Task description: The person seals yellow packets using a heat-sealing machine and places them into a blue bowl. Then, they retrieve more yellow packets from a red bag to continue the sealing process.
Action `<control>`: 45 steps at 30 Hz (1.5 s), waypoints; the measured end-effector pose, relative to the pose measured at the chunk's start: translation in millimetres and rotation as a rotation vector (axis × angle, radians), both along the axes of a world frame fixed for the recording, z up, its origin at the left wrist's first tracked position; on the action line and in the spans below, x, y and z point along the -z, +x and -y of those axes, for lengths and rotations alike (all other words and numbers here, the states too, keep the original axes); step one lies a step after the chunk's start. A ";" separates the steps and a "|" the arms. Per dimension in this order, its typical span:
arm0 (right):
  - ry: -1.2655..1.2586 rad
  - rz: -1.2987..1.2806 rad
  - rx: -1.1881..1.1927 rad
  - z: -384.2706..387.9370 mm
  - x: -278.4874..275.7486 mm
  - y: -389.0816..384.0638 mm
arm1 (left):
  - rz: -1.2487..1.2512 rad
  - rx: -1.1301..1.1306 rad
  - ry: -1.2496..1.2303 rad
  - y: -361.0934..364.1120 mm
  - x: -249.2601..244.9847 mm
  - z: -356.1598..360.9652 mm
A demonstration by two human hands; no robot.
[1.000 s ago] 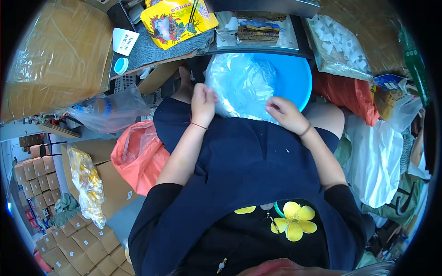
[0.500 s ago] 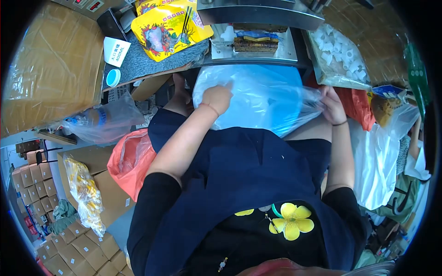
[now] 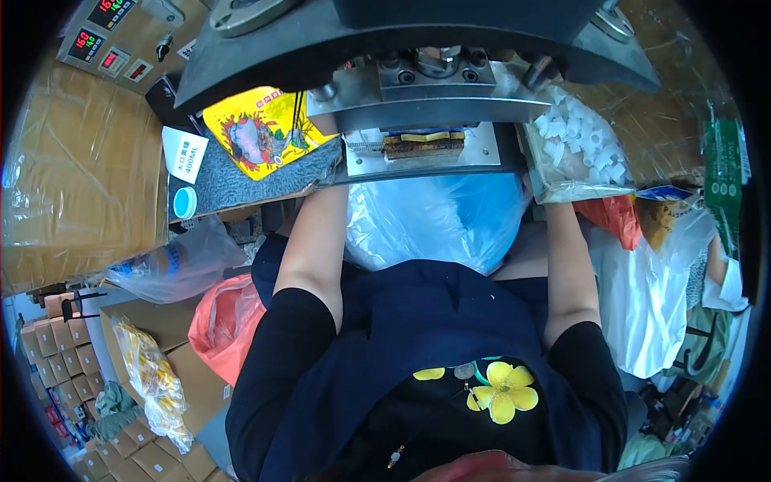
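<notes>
Clear plastic film covers a round blue surface on my lap, just below the machine's front edge. My left forearm reaches up past its left side and my left hand is hidden beneath the machine bed. On the other side, my right forearm goes under the tray of white plastic spouts, which hides my right hand. Above the blue surface is a metal plate carrying a brown block. A yellow printed pouch lies on the grey cloth at the left.
The dark machine head hangs over the plate. Cardboard stands at the left, with a white label card and a blue-white cap beside it. A red bag is at lower left, white bags at right.
Both hands have moved from the plastic film to out of sight under the work surface. The view has shifted, showing more of the machine head and its control panel.
</notes>
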State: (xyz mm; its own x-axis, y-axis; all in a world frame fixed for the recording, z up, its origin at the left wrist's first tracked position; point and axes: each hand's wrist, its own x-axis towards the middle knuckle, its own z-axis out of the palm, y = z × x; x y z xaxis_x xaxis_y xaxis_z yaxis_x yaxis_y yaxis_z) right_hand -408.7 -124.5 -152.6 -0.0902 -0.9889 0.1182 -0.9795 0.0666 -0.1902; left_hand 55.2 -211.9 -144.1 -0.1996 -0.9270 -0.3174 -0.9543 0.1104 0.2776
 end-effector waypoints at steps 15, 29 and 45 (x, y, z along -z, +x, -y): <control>0.369 0.062 -0.230 -154.4 -9.1 7.1 | 0.358 0.144 0.440 63.1 29.6 -124.6; 0.264 0.092 -0.721 -272.9 44.3 66.7 | -0.076 0.480 -0.187 48.7 -3.3 -280.9; 0.651 0.757 -0.778 -194.8 -131.8 88.1 | 0.009 0.222 0.214 44.8 17.9 -229.2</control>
State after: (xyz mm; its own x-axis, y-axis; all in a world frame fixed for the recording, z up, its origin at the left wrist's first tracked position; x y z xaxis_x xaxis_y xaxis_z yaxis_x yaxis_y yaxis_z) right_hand -320.5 70.2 -20.7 0.7078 -0.6662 -0.2350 -0.4619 -0.1846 -0.8675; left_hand 100.1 17.3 -162.0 -0.3859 -0.7731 -0.5034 -0.9159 0.2560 0.3091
